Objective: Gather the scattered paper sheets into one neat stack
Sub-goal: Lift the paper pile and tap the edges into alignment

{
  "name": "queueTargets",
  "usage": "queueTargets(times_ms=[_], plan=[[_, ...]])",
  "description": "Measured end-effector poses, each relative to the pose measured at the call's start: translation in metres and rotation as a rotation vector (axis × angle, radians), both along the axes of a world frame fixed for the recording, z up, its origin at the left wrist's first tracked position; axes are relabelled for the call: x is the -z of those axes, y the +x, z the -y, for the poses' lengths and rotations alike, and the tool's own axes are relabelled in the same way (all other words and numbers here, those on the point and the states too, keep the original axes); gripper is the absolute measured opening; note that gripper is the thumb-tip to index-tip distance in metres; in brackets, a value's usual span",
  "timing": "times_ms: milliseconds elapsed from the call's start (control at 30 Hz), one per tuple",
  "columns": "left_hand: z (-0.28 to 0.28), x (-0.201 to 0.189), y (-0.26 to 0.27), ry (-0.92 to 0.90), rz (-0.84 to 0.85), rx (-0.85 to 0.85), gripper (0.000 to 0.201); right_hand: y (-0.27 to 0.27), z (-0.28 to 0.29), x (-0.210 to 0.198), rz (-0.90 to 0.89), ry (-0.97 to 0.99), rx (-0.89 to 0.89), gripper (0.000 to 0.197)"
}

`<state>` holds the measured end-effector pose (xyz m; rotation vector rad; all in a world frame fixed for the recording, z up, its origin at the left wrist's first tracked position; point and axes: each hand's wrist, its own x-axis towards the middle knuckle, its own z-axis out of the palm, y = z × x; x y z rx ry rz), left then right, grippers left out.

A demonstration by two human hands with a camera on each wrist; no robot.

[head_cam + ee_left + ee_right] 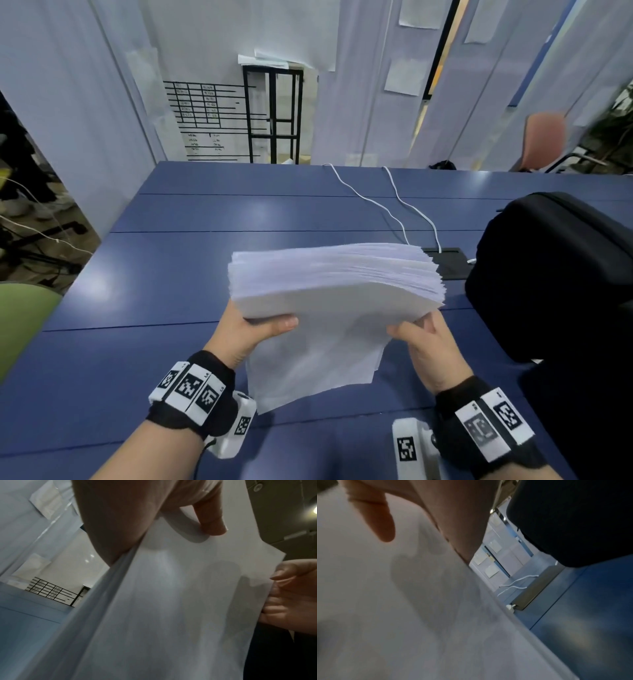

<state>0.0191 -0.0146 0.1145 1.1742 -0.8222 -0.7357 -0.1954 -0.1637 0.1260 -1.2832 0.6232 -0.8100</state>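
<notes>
left hand [245, 334] and right hand [430, 346] each pinch a side of 1 thick stack of paper sheets [329, 301], held tilted at centre frame above the blue table [164, 274]. no loose sheets show; gathering looks done, squaring remains. the white stack's upper edges fan unevenly, corners offset.
</notes>
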Motion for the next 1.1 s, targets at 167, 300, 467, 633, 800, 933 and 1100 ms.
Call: queueTargets(times_ms=[167, 300, 467, 633, 800, 933, 1100], plan=[[-0.002, 0.0, 0.001, -0.002, 0.034, 0.019, 0.054, 0.0, 0.002, 0.003, 0.041, 0.005, -0.034, 0.061], [0.0, 0.001, 0.003, 0.029, 0.035, 0.005, 0.051, 0.005, 0.006, -0.003, -0.049, -0.048, -0.023, 0.053], [-0.001, -0.001, 0.002, 0.108, 0.095, -0.001, 0.04, 0.016, 0.006, -0.008, -0.165, -0.036, -0.061, 0.048], [-0.003, -0.004, -0.012, 0.08, 0.095, -0.23, 0.023, 0.026, -0.009, -0.025, -0.112, -0.166, 0.065, 0.024], [-0.004, -0.018, -0.022, -0.04, 0.214, -0.283, 0.032, 0.022, -0.018, -0.045, -0.001, -0.194, 0.138, 0.034], [-0.007, -0.005, -0.015, 0.025, 0.162, -0.2, 0.037, 0.007, -0.011, -0.047, -0.092, -0.317, 0.194, 0.066], [-0.001, 0.0, -0.012, 0.035, 0.1, -0.202, 0.041, 0.011, -0.01, -0.053, -0.102, -0.282, 0.131, 0.062]])
